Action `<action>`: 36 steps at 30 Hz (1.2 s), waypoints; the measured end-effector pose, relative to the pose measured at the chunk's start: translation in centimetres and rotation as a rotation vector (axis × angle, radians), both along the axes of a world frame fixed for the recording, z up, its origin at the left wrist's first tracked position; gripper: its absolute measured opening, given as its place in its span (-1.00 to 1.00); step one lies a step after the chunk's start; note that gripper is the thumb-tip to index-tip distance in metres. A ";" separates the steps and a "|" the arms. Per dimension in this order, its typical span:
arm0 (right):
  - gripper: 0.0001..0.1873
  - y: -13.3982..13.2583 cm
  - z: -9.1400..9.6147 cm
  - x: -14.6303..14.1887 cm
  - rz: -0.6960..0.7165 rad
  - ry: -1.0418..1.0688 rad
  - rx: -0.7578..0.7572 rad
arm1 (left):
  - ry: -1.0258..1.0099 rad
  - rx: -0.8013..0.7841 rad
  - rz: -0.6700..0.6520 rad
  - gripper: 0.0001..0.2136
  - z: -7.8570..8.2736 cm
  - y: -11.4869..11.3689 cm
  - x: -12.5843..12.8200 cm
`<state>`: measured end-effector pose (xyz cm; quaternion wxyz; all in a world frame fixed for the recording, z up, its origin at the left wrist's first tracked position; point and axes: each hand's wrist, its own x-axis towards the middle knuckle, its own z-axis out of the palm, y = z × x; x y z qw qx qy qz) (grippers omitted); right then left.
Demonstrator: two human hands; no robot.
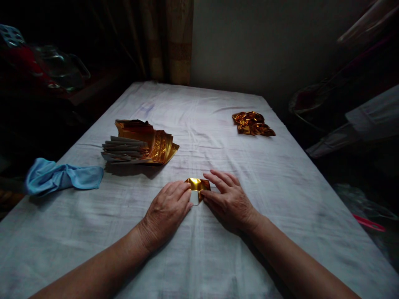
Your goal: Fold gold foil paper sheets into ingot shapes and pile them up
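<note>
A small piece of gold foil paper (199,184), partly folded and with a pale patch showing at its near side, lies on the cloth-covered table in front of me. My left hand (168,207) is closed, its fingertips pressing the paper's left edge. From the other side my right hand (230,201) grips the right edge between thumb and forefinger, its other fingers stretched out above. Beyond my left hand sits a fanned stack of gold foil sheets (140,143), its grey ends to the left. Several folded gold foil pieces (253,124) lie in a heap at the far right.
White cloth (196,257) covers the table. A crumpled blue cloth (67,177) lies at its left edge. Past that side, a glass jug (59,66) stands in shadow. Off the right edge are a pink handle (369,223) and clear plastic. A curtain (170,41) hangs behind.
</note>
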<state>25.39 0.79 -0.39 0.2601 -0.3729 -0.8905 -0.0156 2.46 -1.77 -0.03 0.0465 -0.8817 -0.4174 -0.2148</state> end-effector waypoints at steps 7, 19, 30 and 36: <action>-0.66 -1.8 0.1 0.6 -0.059 -0.105 -0.098 | -0.015 -0.141 -0.164 -0.67 -0.2 0.4 -1.5; -0.66 -2.4 0.0 0.4 -0.077 -0.101 -0.113 | 0.000 -0.133 -0.174 -0.74 1.4 0.5 -0.6; -0.63 -3.7 -0.2 0.6 -0.275 -0.117 -0.105 | 0.004 -0.113 -0.174 -0.77 1.3 0.3 -0.5; -0.63 -3.9 -0.2 0.6 -0.262 -0.134 -0.091 | 0.002 -0.108 -0.182 -0.71 0.6 0.2 -0.8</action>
